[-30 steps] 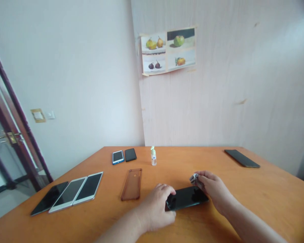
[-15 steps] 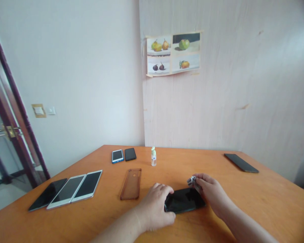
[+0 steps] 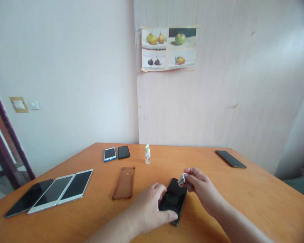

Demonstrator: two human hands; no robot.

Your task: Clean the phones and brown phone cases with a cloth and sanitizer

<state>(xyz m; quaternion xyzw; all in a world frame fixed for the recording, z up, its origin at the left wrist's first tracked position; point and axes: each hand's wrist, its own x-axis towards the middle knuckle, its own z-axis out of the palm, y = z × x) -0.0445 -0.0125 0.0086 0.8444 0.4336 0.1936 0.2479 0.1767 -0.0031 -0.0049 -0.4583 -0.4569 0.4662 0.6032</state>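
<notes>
A black smartphone (image 3: pixel 172 199) lies screen up near the table's front, its long side pointing away from me. My left hand (image 3: pixel 152 209) grips its near end, thumb at the right corner and fingers along the left edge. Between the thumb and fingers of my right hand (image 3: pixel 200 185) is a crumpled white tissue (image 3: pixel 182 180), at the phone's far right corner. Whether the tissue touches the glass is hard to tell. Left of the phone, a clear brown phone case (image 3: pixel 124 183) lies flat on the table.
Behind stands a small pump bottle (image 3: pixel 148 156). A blue-edged phone (image 3: pixel 110 154) and a black phone (image 3: pixel 124 152) lie at the back left. Two white tablets (image 3: pixel 53 191) (image 3: pixel 77 185) and a black tablet (image 3: pixel 29 197) are at left. A dark flat slab (image 3: pixel 230 159) lies far right on the wooden table (image 3: pixel 101 216).
The smartphone has turned from lying crosswise to pointing away from me, with my left hand on it. My right hand has moved slightly left with the tissue. The view has shifted right.
</notes>
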